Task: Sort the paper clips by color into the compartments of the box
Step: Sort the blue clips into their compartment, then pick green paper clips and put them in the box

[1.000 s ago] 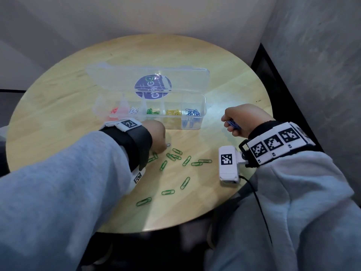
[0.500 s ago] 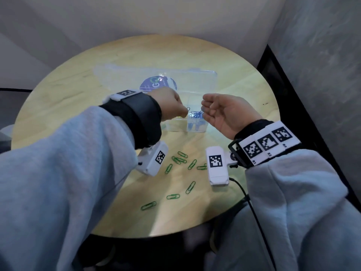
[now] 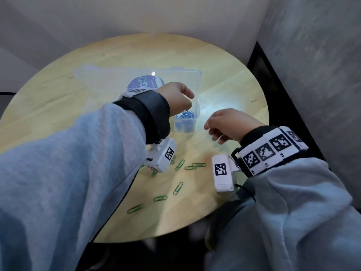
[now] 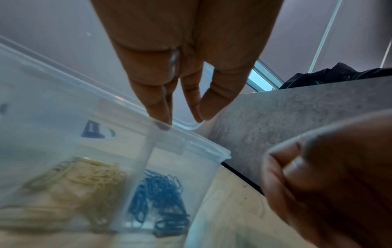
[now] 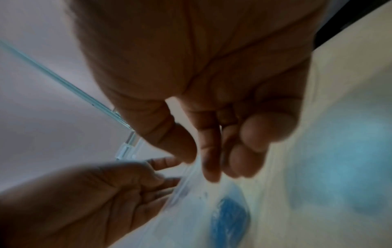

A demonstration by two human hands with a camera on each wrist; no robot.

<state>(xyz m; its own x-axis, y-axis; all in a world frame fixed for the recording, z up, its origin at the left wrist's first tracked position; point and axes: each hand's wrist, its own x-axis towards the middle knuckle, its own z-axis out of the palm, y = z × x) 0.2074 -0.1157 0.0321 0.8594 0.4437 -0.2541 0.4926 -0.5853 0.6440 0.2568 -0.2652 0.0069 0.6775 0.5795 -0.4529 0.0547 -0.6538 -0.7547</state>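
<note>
Left hand (image 3: pixel 176 98) hovered over box (image 3: pixel 196 75), fingers extended, empty; right hand (image 3: pixel 227 124) loosely curled, empty. About seven green clips (image 3: pixel 178 188) visible on table (image 3: pixel 224 75); blue clips (image 3: pixel 185 115) rightmost compartment.

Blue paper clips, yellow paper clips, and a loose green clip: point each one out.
blue paper clips (image 4: pixel 158 199): left wrist view, middle of the pile.
yellow paper clips (image 4: pixel 84 177): left wrist view, top of the heap.
green clip (image 3: pixel 178 188): head view, its middle, on the table.
</note>
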